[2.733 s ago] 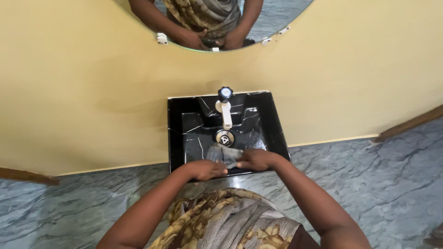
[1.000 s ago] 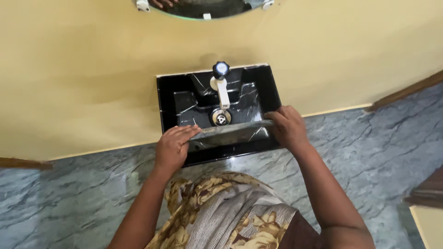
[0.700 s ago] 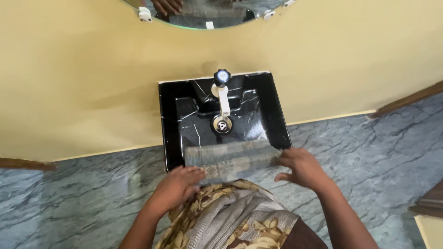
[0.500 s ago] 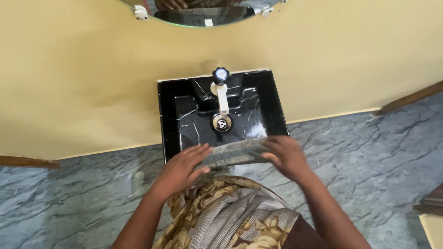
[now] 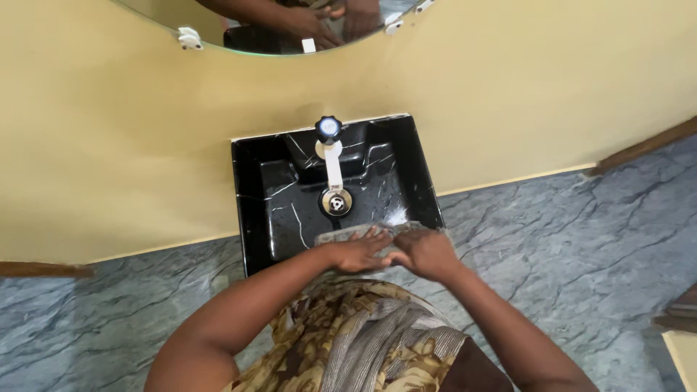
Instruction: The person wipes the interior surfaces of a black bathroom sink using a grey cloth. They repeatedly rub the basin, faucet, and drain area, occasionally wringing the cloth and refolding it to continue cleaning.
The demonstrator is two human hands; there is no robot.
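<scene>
two hands pressed on a folded cloth at the basin's front edge

the left hand (image 5: 357, 254) and the right hand (image 5: 425, 252) meet over a grey patterned folded cloth (image 5: 341, 234), which lies across the near rim of the black marble-look square wash basin (image 5: 250, 210). both hands lie on top of it, palms down; the left fingers are spread flat and those of the right are partly curled, so this is a press rather than a pinch, and whether any finger curls under the fabric cannot be told. the hands touch each other at the middle of the cloth; only a strip of fabric shows beyond the fingertips and a little past the right hand.

as a judgement, the fold would keep best with pressure spread evenly through both palms, the edges kept lined up beneath them and the cloth kept on the rim so it does not slide into the bowl.

beyond the fingertips the basin holds no loose items: just a round metal drain (image 5: 335, 202) in its floor, with a white spout tap topped by a black knob (image 5: 330, 145) reaching over it. no water can be seen running.
</scene>
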